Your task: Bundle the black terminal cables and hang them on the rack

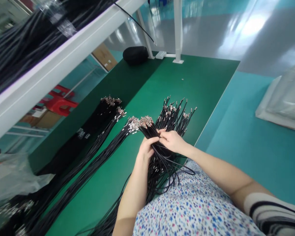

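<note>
A bundle of black cables (149, 130) with bare coppery and silvery ends is gathered between my two hands. My left hand (147, 146) wraps round the bundle just below its ends. My right hand (170, 141) pinches at the bundle's right side, its fingertips close to my left thumb; what exactly sits in that pinch is partly hidden. Behind my right hand, more loose cables (172, 113) fan out with their metal tips up. Under my hands, further cables droop in loops over the table's near edge.
The green tabletop (199, 78) carries long cable bundles (98, 154) to the left. A white shelf rail (64, 52) crosses the upper left, holding more cables (22, 49). A black case (135, 55) lies near the shelf post (177, 29). Clear plastic bags (12, 177) lie at left.
</note>
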Tool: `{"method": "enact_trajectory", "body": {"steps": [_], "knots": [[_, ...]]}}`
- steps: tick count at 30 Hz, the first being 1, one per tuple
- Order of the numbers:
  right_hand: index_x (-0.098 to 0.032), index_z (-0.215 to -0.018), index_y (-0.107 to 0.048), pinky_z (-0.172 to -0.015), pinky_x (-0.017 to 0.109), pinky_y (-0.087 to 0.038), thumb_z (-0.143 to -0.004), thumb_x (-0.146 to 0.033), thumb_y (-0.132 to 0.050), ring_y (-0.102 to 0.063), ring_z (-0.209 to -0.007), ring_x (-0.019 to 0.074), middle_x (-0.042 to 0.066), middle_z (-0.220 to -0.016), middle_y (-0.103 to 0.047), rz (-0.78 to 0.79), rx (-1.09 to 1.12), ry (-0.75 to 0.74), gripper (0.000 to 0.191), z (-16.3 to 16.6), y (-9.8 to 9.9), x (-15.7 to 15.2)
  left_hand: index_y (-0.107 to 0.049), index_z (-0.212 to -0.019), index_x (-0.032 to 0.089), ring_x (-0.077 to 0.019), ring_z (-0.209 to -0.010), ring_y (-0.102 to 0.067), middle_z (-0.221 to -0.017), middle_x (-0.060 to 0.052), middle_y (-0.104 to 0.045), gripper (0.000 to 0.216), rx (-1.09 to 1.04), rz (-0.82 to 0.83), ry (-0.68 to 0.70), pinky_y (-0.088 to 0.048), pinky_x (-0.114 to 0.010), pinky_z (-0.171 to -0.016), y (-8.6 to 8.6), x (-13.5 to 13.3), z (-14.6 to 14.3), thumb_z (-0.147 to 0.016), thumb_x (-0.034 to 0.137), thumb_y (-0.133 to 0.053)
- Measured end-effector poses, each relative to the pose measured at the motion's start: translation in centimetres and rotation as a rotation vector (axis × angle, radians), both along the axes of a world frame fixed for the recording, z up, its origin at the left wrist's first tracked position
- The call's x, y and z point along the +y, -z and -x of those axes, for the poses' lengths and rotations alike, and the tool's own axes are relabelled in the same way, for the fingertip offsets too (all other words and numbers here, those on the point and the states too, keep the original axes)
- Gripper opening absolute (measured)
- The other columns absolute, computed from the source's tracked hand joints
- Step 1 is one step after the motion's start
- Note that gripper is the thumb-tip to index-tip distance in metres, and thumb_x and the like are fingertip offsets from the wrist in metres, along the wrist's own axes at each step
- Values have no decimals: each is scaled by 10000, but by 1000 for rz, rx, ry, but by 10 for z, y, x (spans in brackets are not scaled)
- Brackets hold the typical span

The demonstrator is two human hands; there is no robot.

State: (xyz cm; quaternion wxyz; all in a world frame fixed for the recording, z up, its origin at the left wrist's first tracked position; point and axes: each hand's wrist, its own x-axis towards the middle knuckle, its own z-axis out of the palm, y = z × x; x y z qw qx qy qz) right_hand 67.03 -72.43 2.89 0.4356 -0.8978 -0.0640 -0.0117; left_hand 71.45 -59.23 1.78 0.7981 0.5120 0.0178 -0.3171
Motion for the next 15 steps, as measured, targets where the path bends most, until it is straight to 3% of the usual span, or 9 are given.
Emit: {"method": "enact_trajectory", "body": {"steps": [5, 7, 9, 12, 14, 15], "knots": [[-165, -598, -550, -495, 201, -320, -805, -294, -466, -446, -465, 71, -10, -557, -557, -174, 46, -5, 258, -1, 8, -2, -612, -762, 130, -138, -670, -608, -757, -39, -653, 251, -35, -77, -146, -472, -258, -689, 0, -3, 3, -544, 175, -727], [-160, -661, -592, -483, 195, -362, -810, -370, -467, -486, -470, 75, 7, -588, -589, -312, 186, -11, 287, -8, 18, -25, -604, -751, 122, -134, -628, -596, -685, -30, -627, 229, -63, -99, -185, -472, -265, -667, 0, -4, 2, -568, 198, -717], [-143, -735, -613, -461, 195, -397, -804, -402, -475, -522, -468, 85, 31, -616, -611, -359, 355, 153, 301, -19, 37, -62, -585, -748, 122, -131, -595, -579, -627, -16, -586, 215, -56, -70, -179, -469, -283, -653, 0, -4, -1, -595, 217, -700], [-120, -732, -607, -444, 191, -420, -783, -314, -514, -530, -438, 82, 57, -630, -624, -102, 527, 584, 221, -40, 76, -122, -554, -732, 127, -103, -531, -525, -554, 17, -504, 194, -28, -12, -150, -455, -282, -620, -2, -2, -7, -617, 218, -682], [-116, -688, -601, -430, 198, -427, -768, -304, -532, -525, -409, 85, 63, -608, -627, 23, 615, 638, 215, -49, 100, -146, -542, -712, 128, -92, -507, -495, -530, 26, -471, 181, -29, -15, -135, -443, -274, -600, -2, -1, -10, -626, 219, -673], [-116, -665, -598, -419, 203, -429, -760, -325, -542, -526, -398, 91, 65, -593, -627, 46, 654, 592, 237, -52, 109, -150, -537, -701, 130, -92, -502, -487, -524, 27, -461, 180, -30, -23, -129, -439, -273, -594, -2, -1, -11, -628, 223, -672]]}}
